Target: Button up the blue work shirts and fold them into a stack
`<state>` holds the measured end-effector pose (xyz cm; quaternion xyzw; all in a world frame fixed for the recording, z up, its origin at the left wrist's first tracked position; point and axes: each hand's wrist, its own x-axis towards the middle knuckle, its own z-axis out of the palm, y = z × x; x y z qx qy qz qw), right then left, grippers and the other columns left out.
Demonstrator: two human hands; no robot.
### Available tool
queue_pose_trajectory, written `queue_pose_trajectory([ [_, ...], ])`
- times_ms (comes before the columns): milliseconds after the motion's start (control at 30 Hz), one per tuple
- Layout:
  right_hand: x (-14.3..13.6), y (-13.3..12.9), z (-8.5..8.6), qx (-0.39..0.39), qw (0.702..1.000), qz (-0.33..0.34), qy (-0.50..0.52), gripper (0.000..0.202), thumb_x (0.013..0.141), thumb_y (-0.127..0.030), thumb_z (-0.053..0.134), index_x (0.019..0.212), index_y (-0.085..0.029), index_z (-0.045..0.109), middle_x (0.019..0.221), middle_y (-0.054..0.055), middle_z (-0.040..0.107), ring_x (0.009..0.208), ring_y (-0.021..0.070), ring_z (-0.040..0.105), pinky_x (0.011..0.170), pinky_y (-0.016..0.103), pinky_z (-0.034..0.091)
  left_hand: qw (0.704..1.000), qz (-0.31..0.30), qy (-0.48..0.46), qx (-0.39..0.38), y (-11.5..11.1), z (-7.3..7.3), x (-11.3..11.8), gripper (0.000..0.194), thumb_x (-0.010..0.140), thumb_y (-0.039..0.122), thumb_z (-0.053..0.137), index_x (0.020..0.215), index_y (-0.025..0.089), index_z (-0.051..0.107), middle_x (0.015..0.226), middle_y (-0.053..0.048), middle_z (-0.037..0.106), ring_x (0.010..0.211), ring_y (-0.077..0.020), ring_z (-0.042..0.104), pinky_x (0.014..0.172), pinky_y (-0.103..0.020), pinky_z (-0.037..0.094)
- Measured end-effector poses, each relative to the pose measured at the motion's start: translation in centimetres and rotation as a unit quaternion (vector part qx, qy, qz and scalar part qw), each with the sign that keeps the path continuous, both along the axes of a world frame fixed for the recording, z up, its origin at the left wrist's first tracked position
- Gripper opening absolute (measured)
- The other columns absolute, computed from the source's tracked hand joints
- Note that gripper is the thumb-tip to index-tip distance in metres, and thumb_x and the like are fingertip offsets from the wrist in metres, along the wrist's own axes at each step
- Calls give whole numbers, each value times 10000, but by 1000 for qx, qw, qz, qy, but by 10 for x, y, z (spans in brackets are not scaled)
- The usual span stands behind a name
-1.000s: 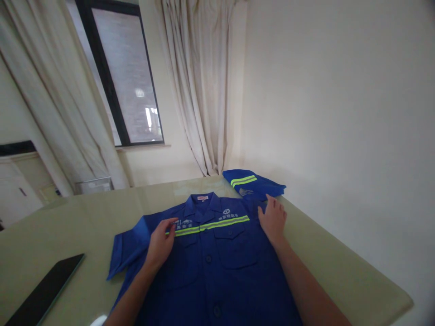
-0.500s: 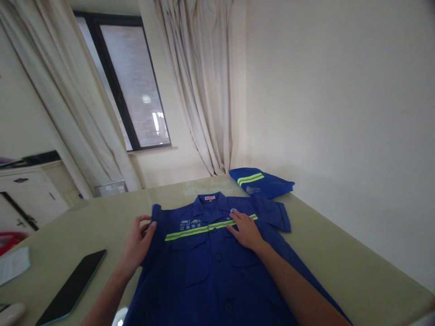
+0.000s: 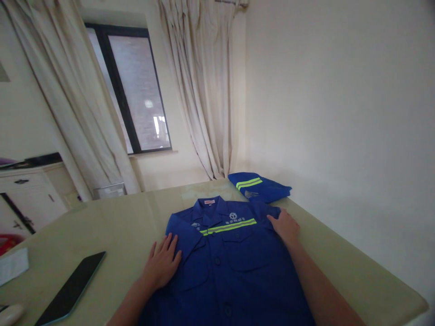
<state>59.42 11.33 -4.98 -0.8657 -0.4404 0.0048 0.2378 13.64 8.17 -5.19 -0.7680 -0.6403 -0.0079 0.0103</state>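
Observation:
A blue short-sleeved work shirt (image 3: 234, 253) lies front up on the pale green table (image 3: 118, 226), collar away from me, with a yellow-green reflective stripe across its chest. Its left-side sleeve is folded inward over the chest, covering part of the stripe and lettering. My left hand (image 3: 162, 261) rests on that folded edge, fingers spread. At the shirt's right shoulder, my right hand (image 3: 286, 226) has its thumb and fingers closed on the sleeve cloth. The lower end of the shirt runs out of view.
Another blue garment (image 3: 260, 188), folded, lies behind the shirt near the wall. On the left are a black tablet-like device (image 3: 73, 287), a white paper (image 3: 14, 266) and part of a white object (image 3: 12, 313). A curtained window (image 3: 137, 90) stands beyond the table.
The left-side sleeve has been folded in over the chest, and my left hand now lies on it. My right hand has moved from the chest to the right sleeve and gripped it.

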Motion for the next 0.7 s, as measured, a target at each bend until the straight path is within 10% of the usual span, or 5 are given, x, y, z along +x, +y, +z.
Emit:
queue_pose_trajectory([
  [133, -4, 9, 3, 46, 994, 97, 21, 569, 836, -169, 520, 1403, -143, 545, 1159, 135, 722, 1073, 295, 679, 911, 395, 506, 996, -65, -14, 59, -3, 13, 43, 610, 981, 296, 305, 1579, 190, 347, 1672, -51, 277, 1547, -248, 260, 1268, -524, 191],
  [333, -26, 5, 26, 239, 959, 153, 2, 461, 865, -165, 432, 1269, -138, 652, 1122, 127, 692, 982, 227, 671, 947, 338, 506, 990, -97, -67, 75, -5, -10, 82, 548, 1003, 364, 355, 1539, 282, 428, 1632, -26, 389, 1520, -253, 330, 1247, -527, 265],
  [600, 0, 7, 7, 86, 992, 58, 73, 474, 821, -416, 653, 1169, -98, 705, 1011, 200, 727, 970, 363, 692, 873, 468, 515, 991, -80, -84, 70, -6, -9, 79, 550, 1002, 391, 363, 1540, 297, 424, 1638, -18, 376, 1519, -246, 333, 1255, -522, 256],
  [700, 4, 7, 13, 166, 974, 64, 141, 408, 787, -385, 663, 1116, -152, 719, 883, 115, 741, 839, 295, 702, 797, 421, 539, 990, -78, -89, 75, -5, -11, 80, 556, 997, 397, 373, 1540, 293, 427, 1635, -32, 384, 1518, -252, 337, 1258, -524, 246],
])
